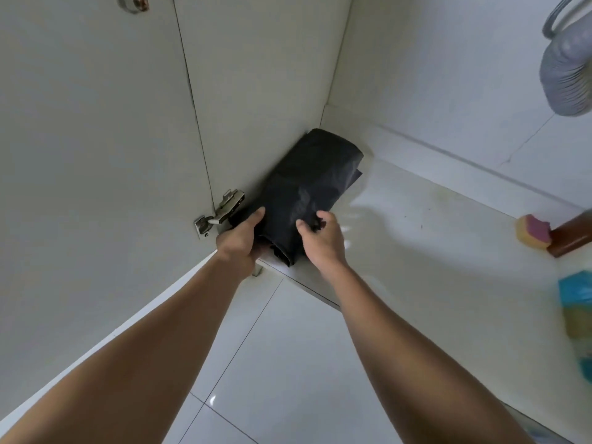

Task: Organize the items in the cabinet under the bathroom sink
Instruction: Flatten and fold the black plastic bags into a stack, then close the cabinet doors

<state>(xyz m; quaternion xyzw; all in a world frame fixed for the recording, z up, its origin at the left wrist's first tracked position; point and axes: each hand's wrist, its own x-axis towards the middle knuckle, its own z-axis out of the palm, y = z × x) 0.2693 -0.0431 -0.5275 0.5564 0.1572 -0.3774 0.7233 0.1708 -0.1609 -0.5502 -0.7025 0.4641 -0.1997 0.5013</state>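
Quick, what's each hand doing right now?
Left hand: grips the black bag bundle at its near end.
Right hand: pinches the same bundle's top.

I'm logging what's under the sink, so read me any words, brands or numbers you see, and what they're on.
No text can be read.
Black plastic bag bundle: plain, no print.
Brown bottle: no label in view.
Blue and yellow pack: too blurred to read.

no readable text or labels anywhere here.
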